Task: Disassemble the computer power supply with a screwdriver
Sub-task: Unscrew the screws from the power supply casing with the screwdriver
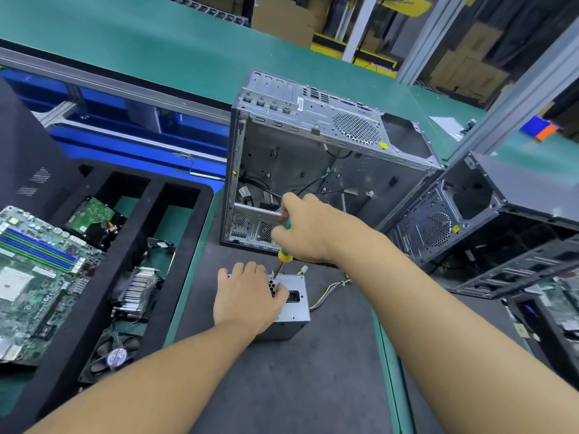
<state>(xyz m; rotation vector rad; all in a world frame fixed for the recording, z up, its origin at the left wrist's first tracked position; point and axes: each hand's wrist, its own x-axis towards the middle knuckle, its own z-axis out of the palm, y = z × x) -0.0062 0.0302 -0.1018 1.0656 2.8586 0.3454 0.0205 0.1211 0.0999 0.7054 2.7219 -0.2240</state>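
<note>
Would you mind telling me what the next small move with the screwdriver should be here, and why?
Probably turn the screwdriver to back out a screw. The right hand grips its handle, its tip meets the far edge of the power supply by the vent holes, and the left hand holds the box. The screw itself is too small to see.

My place: electronics teardown line | beyond my right hand [308, 228]: gutted PC case [300, 151], green conveyor [141, 42] | to its left: parts tray [133, 227]
</note>
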